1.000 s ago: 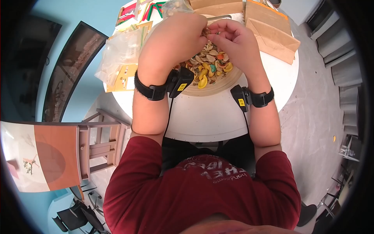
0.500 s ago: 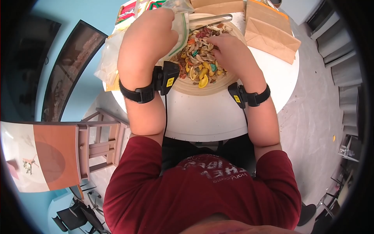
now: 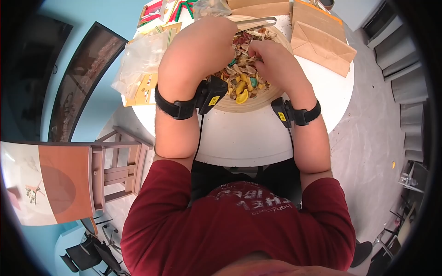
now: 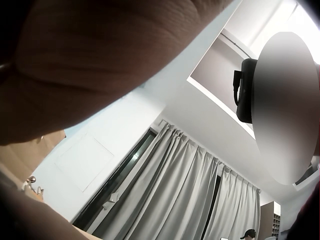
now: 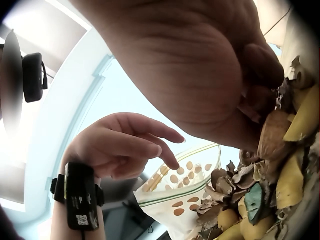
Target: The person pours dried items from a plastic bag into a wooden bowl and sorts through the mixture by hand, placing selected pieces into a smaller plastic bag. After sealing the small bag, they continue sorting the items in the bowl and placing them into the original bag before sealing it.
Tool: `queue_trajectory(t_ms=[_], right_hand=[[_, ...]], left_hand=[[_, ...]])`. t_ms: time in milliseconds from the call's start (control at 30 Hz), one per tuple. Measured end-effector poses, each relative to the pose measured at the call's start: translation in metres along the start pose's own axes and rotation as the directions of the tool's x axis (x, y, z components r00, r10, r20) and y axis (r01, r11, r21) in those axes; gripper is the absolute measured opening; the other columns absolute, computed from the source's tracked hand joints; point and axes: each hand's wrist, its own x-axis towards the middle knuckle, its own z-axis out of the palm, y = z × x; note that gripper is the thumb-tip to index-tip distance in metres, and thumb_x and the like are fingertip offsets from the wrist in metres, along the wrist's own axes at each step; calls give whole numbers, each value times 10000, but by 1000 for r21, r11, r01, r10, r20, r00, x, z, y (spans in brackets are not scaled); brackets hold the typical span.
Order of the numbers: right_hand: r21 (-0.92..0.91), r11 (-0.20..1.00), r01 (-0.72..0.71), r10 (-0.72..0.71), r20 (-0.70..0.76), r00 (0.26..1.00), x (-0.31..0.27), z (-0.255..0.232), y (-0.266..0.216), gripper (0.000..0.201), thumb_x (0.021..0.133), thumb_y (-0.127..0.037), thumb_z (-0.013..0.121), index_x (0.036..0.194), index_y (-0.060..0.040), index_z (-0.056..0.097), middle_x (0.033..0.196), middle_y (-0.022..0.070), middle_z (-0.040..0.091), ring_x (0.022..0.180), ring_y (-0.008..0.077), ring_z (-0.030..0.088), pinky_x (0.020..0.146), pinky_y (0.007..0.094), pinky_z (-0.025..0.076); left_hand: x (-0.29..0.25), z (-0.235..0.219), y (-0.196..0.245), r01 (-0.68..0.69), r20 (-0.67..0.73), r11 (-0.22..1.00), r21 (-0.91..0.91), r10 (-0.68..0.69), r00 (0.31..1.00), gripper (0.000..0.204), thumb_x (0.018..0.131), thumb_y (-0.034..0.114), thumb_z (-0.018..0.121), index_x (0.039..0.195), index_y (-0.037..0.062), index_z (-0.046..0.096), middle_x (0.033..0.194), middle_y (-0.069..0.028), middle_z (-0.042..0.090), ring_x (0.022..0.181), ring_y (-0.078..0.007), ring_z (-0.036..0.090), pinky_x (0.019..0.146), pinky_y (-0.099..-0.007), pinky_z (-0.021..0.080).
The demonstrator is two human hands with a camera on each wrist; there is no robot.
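Your right hand [image 3: 278,64] is the nearer grip: its curled fingertips reach into the dried petals and slices [image 3: 246,69], which lie directly beneath it and spread toward your left grip. Whether that grip holds a piece you can't tell; the fingertips are partly hidden in the pile.

Your left hand [image 3: 198,50] hangs a little apart, over the opposite side, its fingers loosely spread with nothing visible between them in the right wrist view. The heap has no clear long axis. Nearer your body than the right grip are a teal piece [image 3: 253,82] and, past it, yellow slices [image 3: 242,95], beside the rim of the round tray [image 3: 235,108]. The slim metal tool [image 3: 267,20] lies beyond both grips, its length running crosswise, so the heap, not the tool, sits within the right grip's immediate reach.
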Motion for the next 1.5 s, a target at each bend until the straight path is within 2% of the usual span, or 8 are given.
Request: queue_trajectory(t_ms=[200,400,567,1100,1200,1300,1400,1500], right_hand=[[288,958,0,45,-150,988,1,-7,-8,151,870,-53,720,1015,-43,676,908,145,707,812,306,686,737,394,549],[642,767,1,157,-188,970,8,0,1,219,898,-91,762,1089,-8,694,881,39,712,744,108,641,684,271,544],[702,712,-5,166,-162,973,6,-4,-3,228,924,-49,722,1143,5,687,943,54,738,779,104,697,708,251,565],[634,771,-54,224,-191,956,5,-8,-10,211,926,-67,714,1116,20,689,901,100,759,784,159,749,699,275,579],[452,892,-20,155,-263,952,5,-4,-3,214,956,-77,720,1134,34,680,925,75,753,736,113,711,653,239,559],[408,913,-13,155,-315,936,6,-1,0,173,895,-101,749,1026,10,727,851,121,751,773,205,736,702,307,576],[404,915,-9,146,-308,940,5,-2,-3,158,909,-98,738,1025,10,744,828,106,753,771,173,738,694,295,574],[632,775,-5,185,-220,958,3,-7,-11,162,930,-90,718,1053,9,747,829,86,760,766,134,737,678,272,569]], left_hand=[[10,2,8,39,128,997,60,-46,991,265,846,176,731,1067,29,737,903,-147,733,854,-335,706,772,-411,559],[17,4,12,26,126,1000,-15,-23,992,287,857,192,735,1088,22,731,975,-161,740,901,-340,703,795,-416,559],[24,9,7,-49,101,998,-42,53,993,229,859,170,720,1012,0,733,911,-179,734,844,-354,704,751,-417,554],[21,11,-7,1,-63,998,57,3,998,179,823,148,690,857,-25,721,763,-207,685,735,-323,703,693,-400,553],[17,3,-15,171,-74,972,160,-161,984,192,817,145,685,903,-22,724,805,-217,699,739,-311,706,671,-409,557],[11,-6,-22,227,-122,947,228,-203,971,238,820,151,711,988,-16,728,873,-211,726,747,-292,715,627,-423,555],[8,-6,-25,59,-142,997,49,-52,988,282,841,163,728,1065,-8,724,926,-196,743,744,-293,711,628,-416,558],[8,-7,-5,-159,-58,973,-165,152,987,252,864,173,733,1049,1,736,885,-164,748,736,-314,698,657,-400,551]])
